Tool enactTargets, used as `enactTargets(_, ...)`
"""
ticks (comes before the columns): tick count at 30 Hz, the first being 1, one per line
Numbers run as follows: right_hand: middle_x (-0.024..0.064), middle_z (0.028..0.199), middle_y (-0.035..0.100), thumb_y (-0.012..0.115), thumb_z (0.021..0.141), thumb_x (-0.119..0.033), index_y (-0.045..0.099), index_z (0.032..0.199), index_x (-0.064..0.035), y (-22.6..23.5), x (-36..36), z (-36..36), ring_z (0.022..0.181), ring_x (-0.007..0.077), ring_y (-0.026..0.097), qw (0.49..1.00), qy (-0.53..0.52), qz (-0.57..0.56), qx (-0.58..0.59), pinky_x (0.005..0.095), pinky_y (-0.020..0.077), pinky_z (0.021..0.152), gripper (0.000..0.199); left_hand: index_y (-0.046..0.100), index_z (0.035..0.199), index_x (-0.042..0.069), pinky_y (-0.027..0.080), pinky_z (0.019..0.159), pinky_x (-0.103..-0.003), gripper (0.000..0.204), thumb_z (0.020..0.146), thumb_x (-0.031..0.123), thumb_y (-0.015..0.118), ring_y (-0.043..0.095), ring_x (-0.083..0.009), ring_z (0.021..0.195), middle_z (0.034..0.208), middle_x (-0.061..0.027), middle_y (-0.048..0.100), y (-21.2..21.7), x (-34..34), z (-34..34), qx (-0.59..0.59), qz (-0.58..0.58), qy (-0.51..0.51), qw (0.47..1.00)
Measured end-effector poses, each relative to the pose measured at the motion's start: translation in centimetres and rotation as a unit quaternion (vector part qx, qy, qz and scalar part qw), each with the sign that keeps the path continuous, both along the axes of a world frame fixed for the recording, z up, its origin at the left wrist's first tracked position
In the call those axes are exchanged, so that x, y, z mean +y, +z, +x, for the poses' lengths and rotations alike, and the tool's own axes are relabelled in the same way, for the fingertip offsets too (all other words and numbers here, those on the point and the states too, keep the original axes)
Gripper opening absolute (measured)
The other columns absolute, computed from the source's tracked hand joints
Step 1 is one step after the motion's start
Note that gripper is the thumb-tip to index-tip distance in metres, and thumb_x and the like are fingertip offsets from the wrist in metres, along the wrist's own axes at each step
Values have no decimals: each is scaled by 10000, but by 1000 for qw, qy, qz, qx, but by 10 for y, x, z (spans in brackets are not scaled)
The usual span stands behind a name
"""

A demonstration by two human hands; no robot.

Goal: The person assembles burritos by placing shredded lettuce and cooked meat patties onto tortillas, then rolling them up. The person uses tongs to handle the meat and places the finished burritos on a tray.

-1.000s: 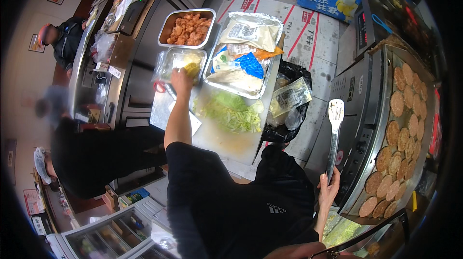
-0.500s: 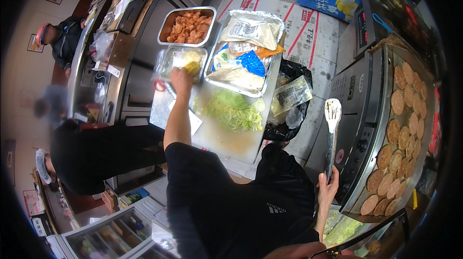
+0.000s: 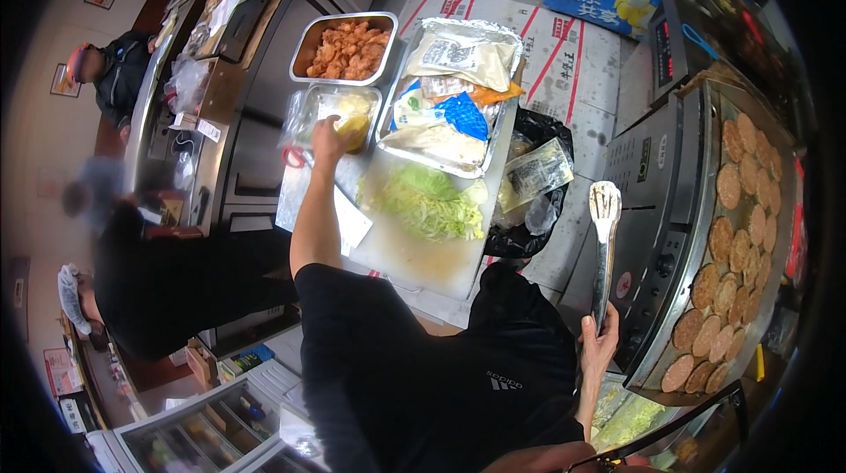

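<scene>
While the left hand [image 3: 324, 140] reaches far into a clear plastic tub [image 3: 339, 111], fingers seemingly pinching its yellow contents, the right hand [image 3: 599, 342] grips metal tongs [image 3: 604, 248] upright, near the patty-covered griddle [image 3: 731, 244].

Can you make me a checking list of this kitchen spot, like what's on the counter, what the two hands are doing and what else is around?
Surface: white cutting board with shredded lettuce on it.
Job's things: left hand reaches into a clear tub of yellow food; right hand holds a slotted metal spatula upright.
Clutter: metal tray of orange fried pieces, foil tray of packets, black rubbish bag.
Grippers: left hand in the tub, grip hidden; right hand closed on the spatula handle.
Cables: nothing seen.
Surroundings: griddle lined with brown patties on the right; blurred people beyond the left counter.
</scene>
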State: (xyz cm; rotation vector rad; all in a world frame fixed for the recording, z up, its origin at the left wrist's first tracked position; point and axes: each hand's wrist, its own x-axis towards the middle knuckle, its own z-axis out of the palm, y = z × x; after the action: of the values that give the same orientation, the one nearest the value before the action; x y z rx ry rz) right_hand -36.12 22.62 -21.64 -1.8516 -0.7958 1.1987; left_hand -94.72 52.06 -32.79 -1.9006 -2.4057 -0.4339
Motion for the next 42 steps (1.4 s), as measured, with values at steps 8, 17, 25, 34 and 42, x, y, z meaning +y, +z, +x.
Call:
enactTargets(8,27,943,549,702,817,-233,452,1253,3,-1,-1,-6,745,64,509,1000,-1,-4,5,179,415,575,556,567,1146,42,485,812,-355,650,681,448,770,621,-284,973,968,-208,652,-15,30,-11,-159,-176,101,966)
enactTargets(17,62,1017,557,695,827,-215,446,1249,23,-2,2,-4,895,114,525,1000,17,-14,9,221,434,782,546,543,1151,-37,471,876,-368,788,621,500,769,596,-318,1035,1107,-227,613,-18,27,-23,-142,-192,103,966)
enactTargets(25,58,1003,552,700,821,-252,447,1248,19,-6,-7,-5,844,103,505,1000,1,2,-5,219,405,728,566,641,1009,-19,495,820,-365,704,569,509,795,632,-292,943,1018,-185,655,2,39,2,-85,-231,78,966)
enactTargets(34,83,1042,559,705,818,-281,448,1246,37,-1,-5,-4,934,131,532,1000,12,-16,-7,242,431,834,591,628,1029,8,500,781,-361,650,546,385,844,643,-290,893,971,-181,663,2,33,11,-119,-222,84,964)
enactTargets(42,92,1036,570,705,817,-297,447,1247,40,-2,-3,-2,924,135,540,1000,18,-13,-8,245,435,826,605,640,993,1,505,744,-357,552,591,340,808,654,-275,836,920,-182,671,3,33,10,-97,-184,56,977)
